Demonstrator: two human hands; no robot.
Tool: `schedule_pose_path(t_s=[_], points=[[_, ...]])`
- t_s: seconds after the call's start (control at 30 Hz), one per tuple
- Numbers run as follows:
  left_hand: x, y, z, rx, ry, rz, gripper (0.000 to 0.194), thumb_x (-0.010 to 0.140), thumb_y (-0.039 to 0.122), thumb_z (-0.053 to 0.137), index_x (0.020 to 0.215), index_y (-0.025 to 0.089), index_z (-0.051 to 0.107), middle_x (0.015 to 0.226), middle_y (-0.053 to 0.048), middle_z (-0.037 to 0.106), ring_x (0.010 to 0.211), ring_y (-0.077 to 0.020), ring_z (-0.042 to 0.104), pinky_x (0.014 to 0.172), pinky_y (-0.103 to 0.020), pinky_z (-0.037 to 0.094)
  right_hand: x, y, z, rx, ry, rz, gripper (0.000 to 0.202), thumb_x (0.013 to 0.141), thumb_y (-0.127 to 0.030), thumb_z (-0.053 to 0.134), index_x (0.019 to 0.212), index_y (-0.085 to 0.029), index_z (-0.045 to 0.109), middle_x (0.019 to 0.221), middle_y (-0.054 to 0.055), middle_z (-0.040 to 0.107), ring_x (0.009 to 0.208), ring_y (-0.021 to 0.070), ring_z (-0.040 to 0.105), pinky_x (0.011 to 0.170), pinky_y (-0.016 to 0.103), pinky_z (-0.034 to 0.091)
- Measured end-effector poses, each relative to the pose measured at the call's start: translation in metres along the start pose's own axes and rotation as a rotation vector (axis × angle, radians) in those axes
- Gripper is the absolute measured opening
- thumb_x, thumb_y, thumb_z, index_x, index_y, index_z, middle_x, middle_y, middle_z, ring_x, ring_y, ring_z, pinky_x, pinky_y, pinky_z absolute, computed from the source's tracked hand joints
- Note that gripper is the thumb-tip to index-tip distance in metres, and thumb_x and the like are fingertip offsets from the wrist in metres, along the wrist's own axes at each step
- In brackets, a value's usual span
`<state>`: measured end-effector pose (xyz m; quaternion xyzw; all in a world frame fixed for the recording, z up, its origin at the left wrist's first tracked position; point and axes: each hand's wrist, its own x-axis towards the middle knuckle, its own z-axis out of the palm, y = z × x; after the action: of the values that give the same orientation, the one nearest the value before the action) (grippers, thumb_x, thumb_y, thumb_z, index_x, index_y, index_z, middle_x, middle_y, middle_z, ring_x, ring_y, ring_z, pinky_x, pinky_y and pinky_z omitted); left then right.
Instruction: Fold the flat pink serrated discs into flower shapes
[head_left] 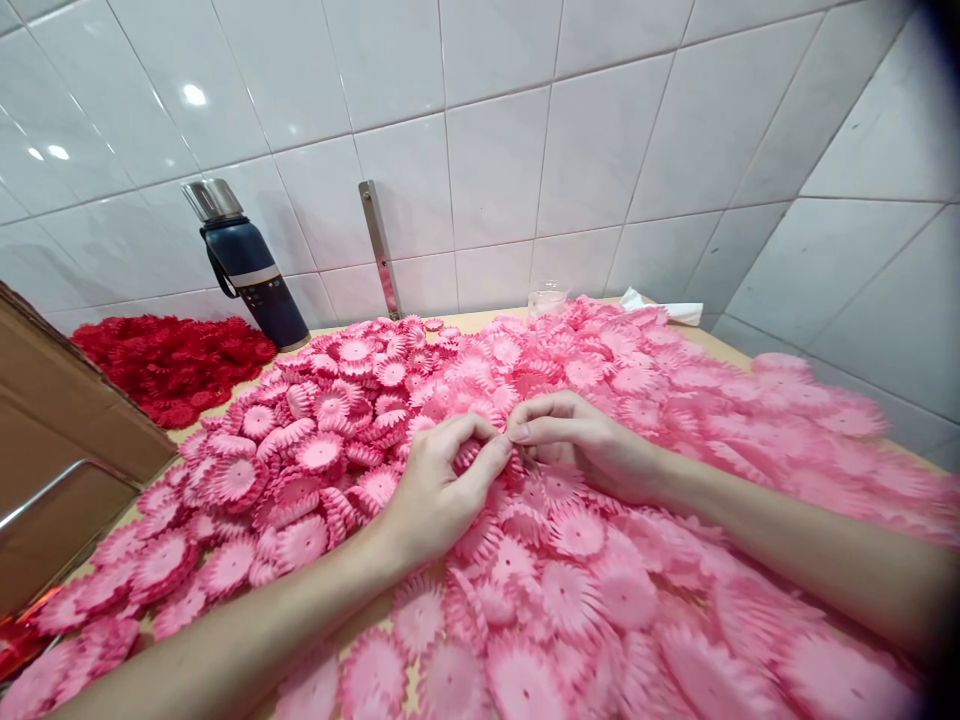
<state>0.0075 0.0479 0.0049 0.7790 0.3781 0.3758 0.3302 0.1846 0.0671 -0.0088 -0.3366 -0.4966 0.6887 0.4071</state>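
My left hand (450, 487) and my right hand (592, 440) meet at the middle of the view, above a heap of pink fabric-like flower discs (574, 530). Thumb and fingers of each hand are pinched together, tip to tip. Whatever lies between the fingertips is too small and covered to make out. The discs have frilled, toothed edges, and several show a small hole at the centre. To the left, thicker layered pink flowers (319, 452) with darker pink edges are piled up. Single paler discs spread under and around my right forearm.
A dark blue flask (251, 275) stands by the tiled wall, beside a red heap of frilled pieces (176, 365). At the left is a cardboard box (67, 400). A metal strip (380, 250) leans on the wall; a clear cup (547, 298) and white paper (675, 312) are behind the heap.
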Motion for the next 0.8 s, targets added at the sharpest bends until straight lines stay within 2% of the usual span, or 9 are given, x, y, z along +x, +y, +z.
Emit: schedule_pose_path(t_s=[0.8], points=[[0.0003,-0.0004,0.0006,0.019,-0.005,-0.004,0.019,0.090,0.025,0.052,0.076,0.015,0.061,0.074,-0.001,0.064,0.070,-0.0127,0.058,0.069,-0.023,0.043,0.0007,0.0004,-0.0006,0.002,0.003,-0.009,0.006,0.066,-0.019,0.070,0.063,-0.015,0.068,0.058,0.000,0.061,0.056,0.0089,0.052,0.051,0.022,0.037]])
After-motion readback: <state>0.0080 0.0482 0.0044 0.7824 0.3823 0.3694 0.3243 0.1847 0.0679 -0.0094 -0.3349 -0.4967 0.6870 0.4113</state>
